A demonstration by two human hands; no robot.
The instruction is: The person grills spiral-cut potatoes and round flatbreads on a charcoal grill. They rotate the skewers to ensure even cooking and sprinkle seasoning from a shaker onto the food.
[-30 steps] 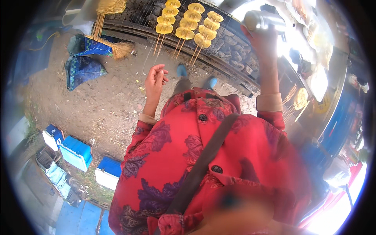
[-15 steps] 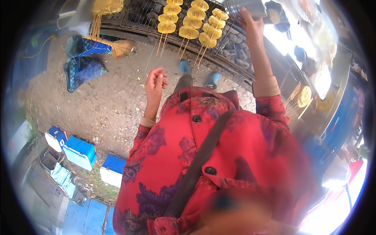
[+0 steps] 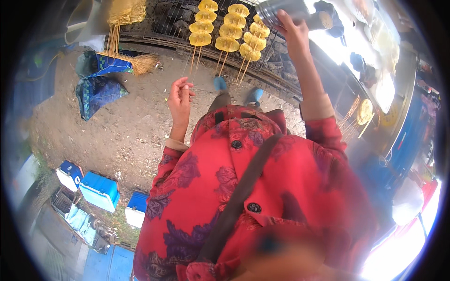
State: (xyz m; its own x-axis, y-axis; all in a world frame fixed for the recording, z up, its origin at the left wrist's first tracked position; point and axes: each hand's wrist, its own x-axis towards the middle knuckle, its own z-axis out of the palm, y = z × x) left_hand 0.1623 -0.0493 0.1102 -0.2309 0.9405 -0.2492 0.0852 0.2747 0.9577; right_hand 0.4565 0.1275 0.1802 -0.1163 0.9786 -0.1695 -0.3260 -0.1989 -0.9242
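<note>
My right hand (image 3: 294, 33) grips a silver metal canister (image 3: 276, 11), held on its side above the right end of the grill. The canister partly covers the rightmost skewer of yellow round pieces (image 3: 254, 42). Two more rows of these pieces, a middle row (image 3: 230, 31) and a left row (image 3: 201, 29), lie over the grill grate (image 3: 168, 21), with stick ends jutting toward me. Below the left sticks, my left hand (image 3: 180, 98) hovers with loosely bent fingers and nothing visible in them. Thin wires run from the grill edge close to its fingertips.
A bundle of skewered golden food (image 3: 126, 14) is at the upper left, above a straw broom (image 3: 143, 63) and a blue bag (image 3: 98, 93). Blue-and-white coolers (image 3: 101, 189) sit on the dirt ground at left. To the right is a table (image 3: 403, 126) with more skewers (image 3: 364, 112).
My right hand has moved the canister slightly left, over the rightmost skewer. My left hand has shifted a little left and down. The skewers look much as before.
</note>
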